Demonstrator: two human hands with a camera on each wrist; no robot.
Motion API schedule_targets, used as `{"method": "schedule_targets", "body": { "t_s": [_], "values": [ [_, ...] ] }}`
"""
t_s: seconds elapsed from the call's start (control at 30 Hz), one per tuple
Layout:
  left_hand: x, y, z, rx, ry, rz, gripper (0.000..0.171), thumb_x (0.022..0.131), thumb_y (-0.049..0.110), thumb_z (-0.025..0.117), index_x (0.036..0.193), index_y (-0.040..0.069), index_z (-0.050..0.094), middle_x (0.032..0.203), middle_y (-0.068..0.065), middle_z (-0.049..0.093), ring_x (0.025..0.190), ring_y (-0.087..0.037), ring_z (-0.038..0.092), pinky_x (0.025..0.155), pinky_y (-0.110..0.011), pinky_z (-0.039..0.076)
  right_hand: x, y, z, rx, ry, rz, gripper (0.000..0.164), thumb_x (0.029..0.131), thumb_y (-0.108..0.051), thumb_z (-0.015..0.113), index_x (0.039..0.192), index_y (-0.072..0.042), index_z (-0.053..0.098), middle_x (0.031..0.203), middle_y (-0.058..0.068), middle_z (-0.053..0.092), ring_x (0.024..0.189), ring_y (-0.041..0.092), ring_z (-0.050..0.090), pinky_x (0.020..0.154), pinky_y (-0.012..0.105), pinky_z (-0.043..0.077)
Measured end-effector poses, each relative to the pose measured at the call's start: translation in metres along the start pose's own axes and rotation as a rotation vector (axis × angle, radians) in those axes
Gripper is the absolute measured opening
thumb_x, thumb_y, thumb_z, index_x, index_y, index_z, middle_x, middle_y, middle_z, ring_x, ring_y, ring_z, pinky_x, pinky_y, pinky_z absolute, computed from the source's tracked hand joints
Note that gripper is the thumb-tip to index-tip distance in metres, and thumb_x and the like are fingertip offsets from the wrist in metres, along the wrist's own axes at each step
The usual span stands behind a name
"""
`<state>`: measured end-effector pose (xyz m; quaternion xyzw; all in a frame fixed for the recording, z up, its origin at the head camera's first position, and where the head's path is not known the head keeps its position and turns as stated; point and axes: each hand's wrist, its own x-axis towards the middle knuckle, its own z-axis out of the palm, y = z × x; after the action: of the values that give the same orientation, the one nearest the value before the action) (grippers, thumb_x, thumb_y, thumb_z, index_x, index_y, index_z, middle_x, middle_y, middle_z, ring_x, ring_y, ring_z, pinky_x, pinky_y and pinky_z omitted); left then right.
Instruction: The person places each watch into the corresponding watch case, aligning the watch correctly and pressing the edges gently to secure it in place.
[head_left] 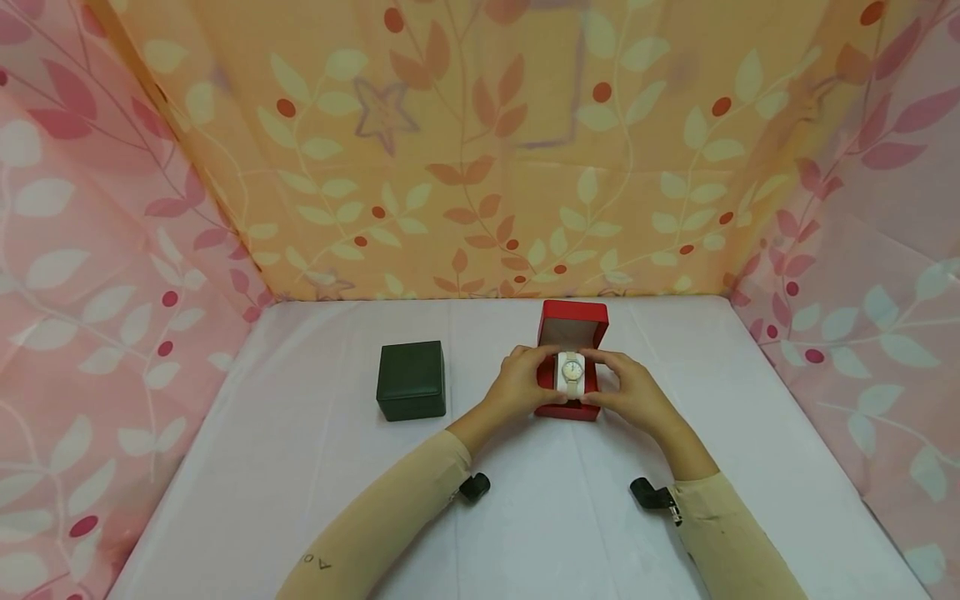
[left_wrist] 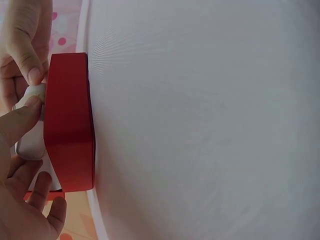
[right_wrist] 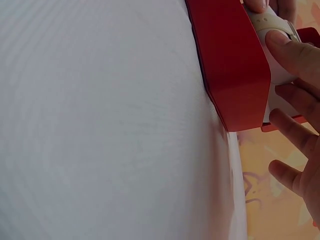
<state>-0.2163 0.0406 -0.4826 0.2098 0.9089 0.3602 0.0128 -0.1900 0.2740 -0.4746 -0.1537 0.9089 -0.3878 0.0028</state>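
Note:
A wristwatch (head_left: 572, 369) with a pale dial and cream strap is wrapped round a white cushion (left_wrist: 32, 142). My left hand (head_left: 517, 385) pinches the cushion from the left, thumb at the near end and fingers at the far end. On the opposite side my right hand (head_left: 637, 392) grips it the same way. Behind and beneath stands a red watch box (head_left: 573, 312), its lid raised. In the right wrist view the strap (right_wrist: 270, 21) shows above the box wall, under the thumb. The cushion sits partly above the box rim; how deep it reaches is hidden.
A closed dark green box (head_left: 411, 379) stands to the left of the red one on the white-covered table (head_left: 525, 517). Patterned cloth walls (head_left: 465, 150) enclose the back and both sides. A small black device (head_left: 474, 487) is on each sleeve.

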Motion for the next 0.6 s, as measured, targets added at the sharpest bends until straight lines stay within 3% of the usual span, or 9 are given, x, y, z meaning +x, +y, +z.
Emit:
{"method": "schedule_targets", "body": {
  "t_s": [0.6],
  "values": [
    [-0.0003,-0.0043,-0.0046,0.038,-0.044,0.029,0.074,0.077,0.035,0.091,0.143,0.028,0.059,0.126,0.001,0.064,0.124,-0.022,0.050,0.100,-0.042,0.049,0.0020,0.0054,0.0035,-0.033,-0.010,-0.031,0.074,0.079,-0.025,0.090,0.144,-0.019,0.057,0.148,0.012,0.056,0.142,0.038,0.045,0.115,0.062,0.033]
  ]
}}
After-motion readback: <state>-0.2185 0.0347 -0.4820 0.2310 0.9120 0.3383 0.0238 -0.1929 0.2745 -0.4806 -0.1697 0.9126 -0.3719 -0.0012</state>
